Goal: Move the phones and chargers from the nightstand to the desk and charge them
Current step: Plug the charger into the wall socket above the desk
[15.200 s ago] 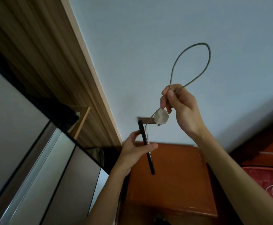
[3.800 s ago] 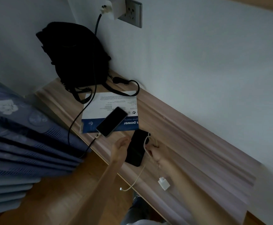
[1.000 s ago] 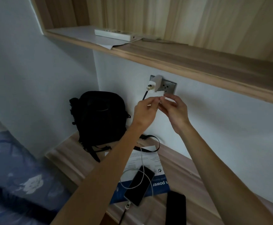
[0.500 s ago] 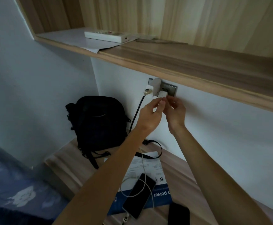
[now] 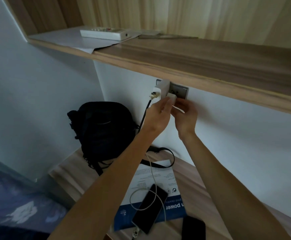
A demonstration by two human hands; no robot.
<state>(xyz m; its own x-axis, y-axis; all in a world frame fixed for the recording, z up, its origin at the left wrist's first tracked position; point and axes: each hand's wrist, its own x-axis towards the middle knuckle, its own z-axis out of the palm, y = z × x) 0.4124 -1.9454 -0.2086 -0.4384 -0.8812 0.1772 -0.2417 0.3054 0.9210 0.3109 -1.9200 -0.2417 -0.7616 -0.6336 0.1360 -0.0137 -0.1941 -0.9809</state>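
Hands raised at the wall socket (image 5: 179, 92)

Head view: left hand (image 5: 158, 113) and right hand (image 5: 185, 113) meet just below the socket, fingers of both pinching a small white charger (image 5: 172, 98). On the desk (image 5: 202, 179) below lie two phones. The first phone (image 5: 150, 207) rests on a leaflet (image 5: 174, 207), and the second phone (image 5: 193, 229) is just beside it.

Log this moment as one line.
left hand: pinches small charger | right hand: pinches small charger | small charger: at wall socket, beside large charger

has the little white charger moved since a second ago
Yes: the white charger, held by the left hand and right hand, has risen toward the wall socket.
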